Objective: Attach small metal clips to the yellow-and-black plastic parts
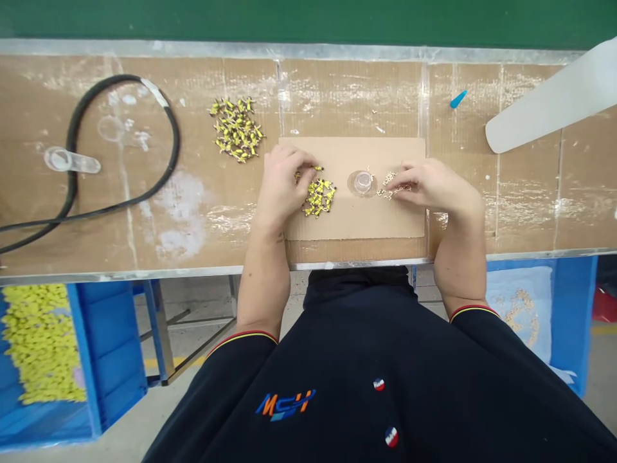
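My left hand (288, 179) is at the left of a cardboard sheet (357, 222), its thumb and fingers curled together at a small pile of yellow-and-black pieces (320, 197). Whatever lies between those fingertips is too small to name. Over on the right, my right hand (424, 184) pinches at a scatter of tiny cream-coloured pieces (388, 180); its fingertips hide what they hold, if anything. Between the two hands stands a small clear round cup (362, 183). Farther left on the table is a larger heap of yellow-and-black pieces (238, 130).
A black hose (176, 138) loops at the left beside a clear plastic piece (72, 160). A blue cone-shaped tip (458, 99) and a white tube (554, 96) are at the right. Blue bins (110, 354) stand below the table's front edge, one with yellow pieces.
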The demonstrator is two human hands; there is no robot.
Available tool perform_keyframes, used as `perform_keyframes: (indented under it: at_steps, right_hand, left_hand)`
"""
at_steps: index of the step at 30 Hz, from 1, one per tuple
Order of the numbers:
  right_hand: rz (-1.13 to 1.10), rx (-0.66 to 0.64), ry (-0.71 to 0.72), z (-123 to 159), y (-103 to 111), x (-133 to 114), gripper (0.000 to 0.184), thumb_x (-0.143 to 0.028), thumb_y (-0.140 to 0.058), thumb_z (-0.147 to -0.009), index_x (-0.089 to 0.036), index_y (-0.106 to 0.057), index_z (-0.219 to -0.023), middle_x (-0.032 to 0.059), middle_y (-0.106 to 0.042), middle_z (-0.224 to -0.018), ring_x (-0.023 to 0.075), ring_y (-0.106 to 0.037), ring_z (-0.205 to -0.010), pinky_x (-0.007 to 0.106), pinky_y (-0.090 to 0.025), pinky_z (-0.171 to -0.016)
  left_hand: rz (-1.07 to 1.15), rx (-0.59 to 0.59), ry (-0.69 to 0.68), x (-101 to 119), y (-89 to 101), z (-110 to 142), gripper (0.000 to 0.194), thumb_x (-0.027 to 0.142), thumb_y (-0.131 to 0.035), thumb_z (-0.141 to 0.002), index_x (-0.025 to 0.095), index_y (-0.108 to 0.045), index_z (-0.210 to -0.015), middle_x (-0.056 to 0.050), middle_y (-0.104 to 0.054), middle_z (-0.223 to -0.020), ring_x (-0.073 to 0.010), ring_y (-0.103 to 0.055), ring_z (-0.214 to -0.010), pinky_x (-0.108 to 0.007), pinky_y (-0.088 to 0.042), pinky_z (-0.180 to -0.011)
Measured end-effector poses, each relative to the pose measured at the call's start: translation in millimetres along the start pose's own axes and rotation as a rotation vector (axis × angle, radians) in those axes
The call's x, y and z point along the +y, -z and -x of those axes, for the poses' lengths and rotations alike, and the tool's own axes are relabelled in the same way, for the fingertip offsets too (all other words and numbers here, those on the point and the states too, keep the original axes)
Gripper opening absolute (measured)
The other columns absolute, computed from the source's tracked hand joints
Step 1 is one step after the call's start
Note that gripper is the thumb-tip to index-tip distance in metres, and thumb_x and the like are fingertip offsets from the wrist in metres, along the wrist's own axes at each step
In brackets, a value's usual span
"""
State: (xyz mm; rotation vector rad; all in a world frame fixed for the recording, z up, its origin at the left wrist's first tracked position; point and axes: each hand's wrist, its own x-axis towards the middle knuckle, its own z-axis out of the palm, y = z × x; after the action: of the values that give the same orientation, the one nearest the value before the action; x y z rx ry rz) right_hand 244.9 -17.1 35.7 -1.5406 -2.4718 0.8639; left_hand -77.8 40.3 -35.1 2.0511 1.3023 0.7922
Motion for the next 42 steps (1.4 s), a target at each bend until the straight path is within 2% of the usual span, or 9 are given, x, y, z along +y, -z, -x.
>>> perform_keyframes:
  at_steps: [4, 10, 16, 19, 23, 26, 32, 37, 42]
  right_hand:
    - [0.041, 0.01, -0.026, -3.8, -6.7, -0.2, 0.023, -0.024, -0.062, -0.093, -0.028, -0.084, -0.097, 0.0035, -0.08, -0.103, 0.0196, -0.066, -0.077, 0.034, -0.04, -0.071]
    - [0.063, -0.005, -0.033, -6.0, -8.4, 0.5, 0.021, -0.022, -0.061, -0.092, -0.025, -0.081, -0.089, 0.0044, -0.079, -0.102, 0.022, -0.067, -0.08, 0.036, -0.041, -0.072]
    - [0.076, 0.022, -0.098, -1.4, -0.4, 3.0, 0.018, -0.018, -0.06, -0.09, -0.021, -0.077, -0.085, 0.0092, -0.077, -0.098, 0.0245, -0.067, -0.081, 0.038, -0.044, -0.075]
    - [-0.051, -0.005, -0.008, 1.4, 7.6, -2.1, 0.016, -0.022, -0.06, -0.092, -0.021, -0.075, -0.086, 0.0085, -0.078, -0.098, 0.0232, -0.068, -0.083, 0.037, -0.047, -0.078]
    - [-0.219, -0.158, 0.158, 2.7, 10.5, -10.7, 0.018, -0.023, -0.058, -0.093, -0.023, -0.073, -0.083, 0.005, -0.079, -0.095, 0.0205, -0.07, -0.085, 0.034, -0.05, -0.08]
    - [-0.179, -0.149, 0.122, 5.6, 11.1, -8.4, 0.019, -0.023, -0.057, -0.093, -0.023, -0.071, -0.081, 0.0047, -0.079, -0.093, 0.0204, -0.07, -0.083, 0.035, -0.05, -0.079]
    - [-0.172, -0.075, 0.047, 13.3, 19.2, -3.4, 0.018, -0.028, -0.058, -0.093, -0.024, -0.071, -0.083, 0.0066, -0.08, -0.095, 0.0232, -0.072, -0.087, 0.038, -0.051, -0.081]
    - [-0.211, -0.165, 0.088, 10.7, 17.2, -7.5, 0.018, -0.026, -0.057, -0.092, -0.024, -0.071, -0.08, 0.0048, -0.079, -0.09, 0.0216, -0.071, -0.081, 0.037, -0.052, -0.078]
    - [-0.195, 0.045, -0.021, 16.8, 21.0, -5.5, 0.015, -0.028, -0.06, -0.093, -0.025, -0.072, -0.085, 0.0047, -0.077, -0.087, 0.0216, -0.067, -0.078, 0.039, -0.05, -0.076]
  left_hand:
    - [0.033, 0.045, -0.001, 7.6, 5.2, 1.4, 0.006, 0.03, -0.073, -0.086, 0.029, -0.069, -0.091, -0.004, -0.074, -0.099, -0.0282, -0.065, -0.104, -0.049, -0.049, -0.108]
    - [0.161, 0.165, 0.079, 21.3, 10.5, 1.5, 0.022, 0.042, -0.08, -0.085, 0.026, -0.067, -0.093, -0.004, -0.074, -0.102, -0.0261, -0.069, -0.104, -0.046, -0.052, -0.108]
    - [0.218, 0.204, 0.093, 18.2, 10.1, 0.2, 0.026, 0.043, -0.082, -0.084, 0.026, -0.064, -0.09, -0.002, -0.072, -0.095, -0.0229, -0.069, -0.11, -0.044, -0.054, -0.104]
    - [0.237, 0.214, 0.102, 18.7, 10.1, 0.5, 0.027, 0.041, -0.084, -0.083, 0.025, -0.063, -0.089, -0.002, -0.072, -0.095, -0.0231, -0.068, -0.11, -0.044, -0.054, -0.105]
    - [0.258, 0.224, 0.124, 23.9, 10.4, 0.8, 0.032, 0.042, -0.089, -0.079, 0.024, -0.064, -0.089, -0.002, -0.071, -0.095, -0.0245, -0.067, -0.109, -0.046, -0.053, -0.106]
    - [0.252, 0.231, 0.137, 26.6, 10.9, 0.7, 0.033, 0.045, -0.09, -0.077, 0.025, -0.064, -0.087, -0.002, -0.071, -0.095, -0.0252, -0.067, -0.106, -0.045, -0.054, -0.105]
    - [0.213, 0.219, 0.081, 21.4, 10.0, 0.7, 0.034, 0.048, -0.088, -0.081, 0.025, -0.064, -0.09, -0.001, -0.071, -0.096, -0.0218, -0.066, -0.098, -0.043, -0.054, -0.101]
    - [0.167, 0.247, -0.018, 18.3, 9.0, 0.5, 0.032, 0.05, -0.08, -0.089, 0.023, -0.065, -0.097, 0.0, -0.07, -0.095, -0.0181, -0.066, -0.092, -0.042, -0.055, -0.093]
    - [0.304, 0.317, 0.079, 22.9, 6.3, 0.5, 0.037, 0.049, -0.086, -0.083, 0.023, -0.061, -0.092, -0.002, -0.069, -0.093, -0.0194, -0.07, -0.095, -0.042, -0.058, -0.096]
